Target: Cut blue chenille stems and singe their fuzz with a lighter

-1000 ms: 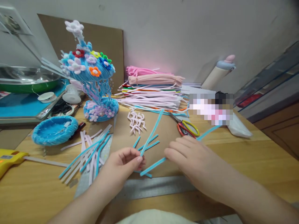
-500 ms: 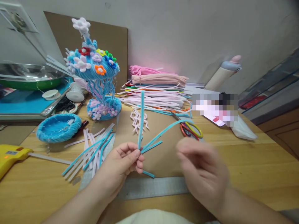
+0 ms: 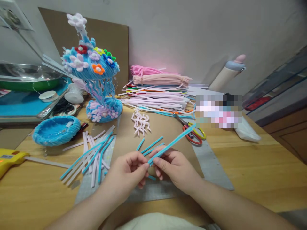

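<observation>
Blue pipe cleaners [image 3: 175,141], apparently two laid side by side, slant up to the right between my hands. My left hand [image 3: 133,169] pinches their lower end between thumb and fingers. Right beside it, my right hand [image 3: 176,167] closes around the same pipe cleaners, thumb on top. Short blue pipe cleaner pieces [image 3: 153,144] lie on the brown cardboard [image 3: 168,124] just beyond my fingers. Farther back on it sit bent pale pink pieces [image 3: 141,123]. Scissors [image 3: 192,132] with red and yellow handles rest at the cardboard's right edge.
Cut blue and pale strips [image 3: 92,159] lie to the left, near a yellow glue gun [image 3: 11,161] and a fuzzy blue bowl [image 3: 56,131]. A flowered blue pipe cleaner ornament [image 3: 91,67] stands behind. Bundled pipe cleaners [image 3: 160,81] are stacked by the wall. A grey mat [image 3: 216,172] lies underneath.
My right hand has come left from the air to my left hand and grips the blue pipe cleaners. The upright pipe cleaner now leans right, alongside the other one.
</observation>
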The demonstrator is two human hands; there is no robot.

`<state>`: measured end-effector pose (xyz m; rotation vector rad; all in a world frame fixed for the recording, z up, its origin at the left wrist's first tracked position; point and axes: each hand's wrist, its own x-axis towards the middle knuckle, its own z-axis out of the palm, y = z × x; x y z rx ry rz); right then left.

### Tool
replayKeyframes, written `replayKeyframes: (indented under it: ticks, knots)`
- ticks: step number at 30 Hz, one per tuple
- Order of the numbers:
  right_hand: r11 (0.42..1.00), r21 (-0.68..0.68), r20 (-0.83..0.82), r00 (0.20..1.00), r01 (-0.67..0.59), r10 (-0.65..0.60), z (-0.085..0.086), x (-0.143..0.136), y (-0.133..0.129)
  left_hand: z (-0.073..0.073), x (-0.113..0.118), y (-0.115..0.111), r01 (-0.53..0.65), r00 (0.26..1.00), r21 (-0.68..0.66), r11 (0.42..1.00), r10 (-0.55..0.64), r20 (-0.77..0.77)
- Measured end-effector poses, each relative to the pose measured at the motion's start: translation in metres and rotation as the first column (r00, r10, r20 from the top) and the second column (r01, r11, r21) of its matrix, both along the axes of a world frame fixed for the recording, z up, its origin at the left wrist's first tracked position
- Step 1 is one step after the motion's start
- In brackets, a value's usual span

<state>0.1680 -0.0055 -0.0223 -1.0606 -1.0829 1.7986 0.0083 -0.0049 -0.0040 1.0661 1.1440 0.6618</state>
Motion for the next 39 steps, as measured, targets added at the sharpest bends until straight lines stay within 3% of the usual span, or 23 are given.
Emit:
replayKeyframes:
  ticks: [5, 8, 11, 23, 26, 33, 36, 39]
  knots:
    - [1.000, -0.011, -0.091, 0.995, -0.029, 0.028, -0.001, -0.002, 0.002, 0.001, 0.001, -0.002, -0.009, 0.997, 0.015, 1.000, 0.008, 0.071]
    - [1.000, -0.027, -0.186, 0.982, -0.007, 0.002, 0.002, 0.003, 0.004, 0.004, 0.000, -0.003, 0.060, 0.986, 0.121, 0.991, -0.077, 0.147]
    - [0.997, -0.054, -0.258, 0.966, -0.050, 0.035, 0.005, 0.010, 0.007, 0.008, -0.003, -0.005, 0.097, 0.988, 0.213, 0.972, -0.120, 0.100]
    - [0.981, -0.093, -0.301, 0.943, -0.173, 0.138, 0.009, 0.014, 0.003, 0.016, -0.002, -0.005, 0.018, 0.998, 0.259, 0.966, -0.031, 0.046]
    - [0.984, -0.078, -0.285, 0.949, -0.160, 0.132, 0.009, 0.013, 0.003, 0.016, -0.002, -0.005, 0.048, 0.999, 0.263, 0.964, -0.053, 0.011]
    - [0.996, -0.033, -0.196, 0.978, -0.079, 0.071, 0.006, 0.005, 0.001, 0.012, -0.005, -0.003, 0.271, 0.962, 0.234, 0.934, -0.254, -0.102]
    - [0.998, -0.026, -0.194, 0.979, -0.062, 0.056, 0.003, 0.003, 0.000, 0.010, -0.006, -0.003, 0.281, 0.957, 0.236, 0.930, -0.254, -0.140]
    - [0.998, -0.058, -0.245, 0.969, -0.017, 0.002, 0.003, 0.004, 0.001, 0.008, -0.006, -0.003, 0.227, 0.973, 0.204, 0.952, -0.228, -0.022]
